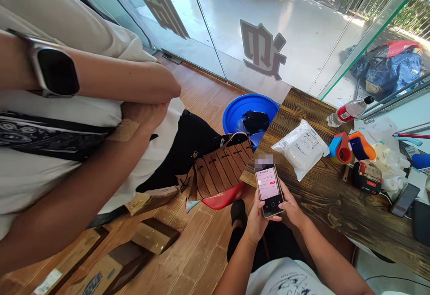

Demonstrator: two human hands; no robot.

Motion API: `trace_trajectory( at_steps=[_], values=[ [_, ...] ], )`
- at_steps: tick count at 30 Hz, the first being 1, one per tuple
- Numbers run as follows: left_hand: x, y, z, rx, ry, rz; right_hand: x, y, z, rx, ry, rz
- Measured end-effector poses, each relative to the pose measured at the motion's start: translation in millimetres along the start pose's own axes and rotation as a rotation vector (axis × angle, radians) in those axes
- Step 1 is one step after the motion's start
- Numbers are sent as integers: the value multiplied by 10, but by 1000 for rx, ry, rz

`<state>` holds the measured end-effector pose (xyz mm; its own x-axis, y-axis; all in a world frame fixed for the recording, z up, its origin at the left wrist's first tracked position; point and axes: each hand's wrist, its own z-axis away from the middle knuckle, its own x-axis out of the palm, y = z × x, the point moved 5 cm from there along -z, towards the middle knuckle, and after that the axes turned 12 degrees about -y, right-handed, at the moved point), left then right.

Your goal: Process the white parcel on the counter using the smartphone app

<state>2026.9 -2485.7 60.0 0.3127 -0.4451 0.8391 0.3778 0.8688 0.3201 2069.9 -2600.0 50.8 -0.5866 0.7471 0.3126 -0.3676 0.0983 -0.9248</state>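
The left hand (256, 224) and the right hand (291, 210) are holding a slim, rectangular, dark-framed smartphone (268, 184) glowing pink, pinching its lower sides between thumbs and curled fingers. The smartphone is hovering by the near-left corner of the dark brown wooden table (322, 198). A puffy white plastic packet (302, 146) is lying near the surface's left edge.

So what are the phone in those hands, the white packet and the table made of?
Smartphone: probably a smooth glass front, as the flat lit screen suggests; its casing is unclear.
White packet: likely thin, glossy plastic film, crinkled with highlights.
Wooden-looking table: apparently dark-stained timber, with streaky, swirling grain.
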Motion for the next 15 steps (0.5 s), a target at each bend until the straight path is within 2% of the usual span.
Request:
trace_trajectory(
  at_steps=[8, 15],
  values=[
    [240, 159, 147, 0, 10, -81, 143, -315, 21, -40, -25, -14],
    [393, 248, 365, 37, -119, -148, 279, -546, 116, -119, -13, 4]
  ],
)
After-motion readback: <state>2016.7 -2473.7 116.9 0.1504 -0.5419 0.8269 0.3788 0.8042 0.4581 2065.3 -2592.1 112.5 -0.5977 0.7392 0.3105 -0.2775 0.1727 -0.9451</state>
